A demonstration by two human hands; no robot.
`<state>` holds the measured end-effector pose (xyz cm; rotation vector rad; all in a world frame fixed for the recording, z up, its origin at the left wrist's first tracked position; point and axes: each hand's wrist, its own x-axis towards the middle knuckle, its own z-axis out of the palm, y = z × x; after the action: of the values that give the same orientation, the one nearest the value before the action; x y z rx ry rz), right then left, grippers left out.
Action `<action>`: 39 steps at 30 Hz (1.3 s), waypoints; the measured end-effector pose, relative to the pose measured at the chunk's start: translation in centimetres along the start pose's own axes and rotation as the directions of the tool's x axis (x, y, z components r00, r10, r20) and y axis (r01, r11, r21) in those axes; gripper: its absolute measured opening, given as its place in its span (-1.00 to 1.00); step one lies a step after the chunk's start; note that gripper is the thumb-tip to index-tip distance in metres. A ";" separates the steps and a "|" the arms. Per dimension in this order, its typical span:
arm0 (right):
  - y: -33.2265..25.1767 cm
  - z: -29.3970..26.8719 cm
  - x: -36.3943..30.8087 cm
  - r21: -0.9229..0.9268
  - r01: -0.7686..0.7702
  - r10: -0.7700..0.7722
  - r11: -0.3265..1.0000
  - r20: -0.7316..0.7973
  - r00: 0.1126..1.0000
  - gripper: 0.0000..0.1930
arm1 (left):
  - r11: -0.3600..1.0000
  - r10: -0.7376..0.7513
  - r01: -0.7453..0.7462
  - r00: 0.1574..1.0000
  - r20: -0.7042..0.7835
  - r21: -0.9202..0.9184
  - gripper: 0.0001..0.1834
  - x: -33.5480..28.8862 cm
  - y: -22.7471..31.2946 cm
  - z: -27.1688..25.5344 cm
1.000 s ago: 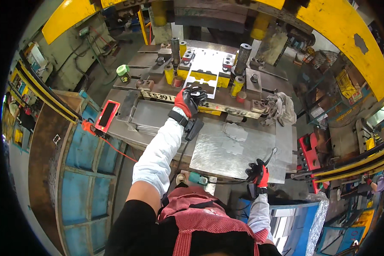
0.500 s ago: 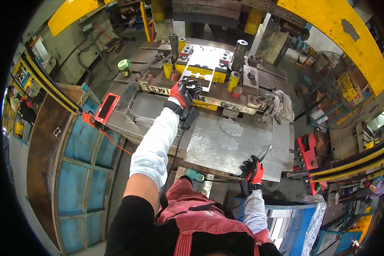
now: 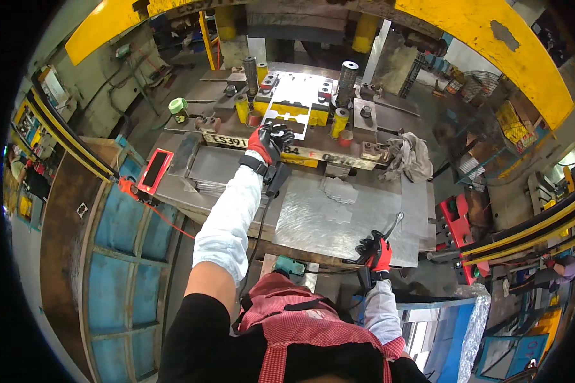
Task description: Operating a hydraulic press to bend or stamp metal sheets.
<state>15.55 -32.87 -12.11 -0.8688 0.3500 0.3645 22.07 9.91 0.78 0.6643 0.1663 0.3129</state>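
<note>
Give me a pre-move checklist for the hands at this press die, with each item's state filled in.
1. Left hand out of the die: not ok, it reaches onto the front edge.
2. Right hand gripping the metal tool: ok, at the table's near edge.
3. Sheet blank flat on the steel table: ok.
4. Rag outside the die: ok, it lies to the right.
5. Press ram raised: cannot tell.

A flat, pale metal blank [image 3: 295, 96] is seen lying level in the press die [image 3: 287, 118], framed by yellow blocks and upright grey guide posts, and it is touched at its near edge. A slim metal hook tool [image 3: 390, 228] is gripped at its lower end and angled up-right over the steel table's near edge.
</note>
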 end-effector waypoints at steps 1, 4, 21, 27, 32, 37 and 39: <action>0.0 -0.3 0.2 0.022 -0.008 0.008 1.000 0.009 1.000 -0.68 | 1.000 -0.002 0.002 0.999 -0.039 -0.005 -0.61 0.0 -0.2 0.3; -0.2 0.2 -0.3 -0.023 -0.003 0.003 1.000 0.001 1.000 -0.69 | 1.000 0.008 -0.010 0.998 -0.068 -0.023 -0.59 0.4 -0.2 0.2; 0.6 -1.4 0.7 -0.019 0.042 -0.042 0.999 0.005 0.999 -0.67 | 0.997 -0.075 0.069 0.984 -0.159 -0.046 -0.46 0.3 -0.6 1.2; 1.0 0.9 -0.1 -0.015 -0.003 0.003 1.000 0.019 1.000 -0.73 | 0.941 -0.049 0.239 0.797 0.602 -0.239 -0.61 2.6 1.7 -5.9; 0.7 2.5 -0.5 -0.050 -0.032 0.027 0.998 -0.097 0.995 -0.77 | 0.974 0.133 -0.076 0.954 0.270 -0.212 -0.69 2.3 1.8 -6.5; 0.4 0.6 -0.8 -0.080 0.078 -0.081 0.994 -0.028 0.996 -0.72 | 1.000 -0.016 0.016 1.000 0.026 0.000 -0.72 0.8 0.5 -1.9; 0.5 -0.3 0.1 -0.060 0.064 -0.064 0.996 0.001 0.998 -0.70 | 0.998 -0.036 0.038 0.999 -0.038 0.042 -0.59 0.5 0.6 0.1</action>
<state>15.37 -32.81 -12.70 -0.9365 0.3132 0.3167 22.49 10.45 1.19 0.6968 0.2206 0.2866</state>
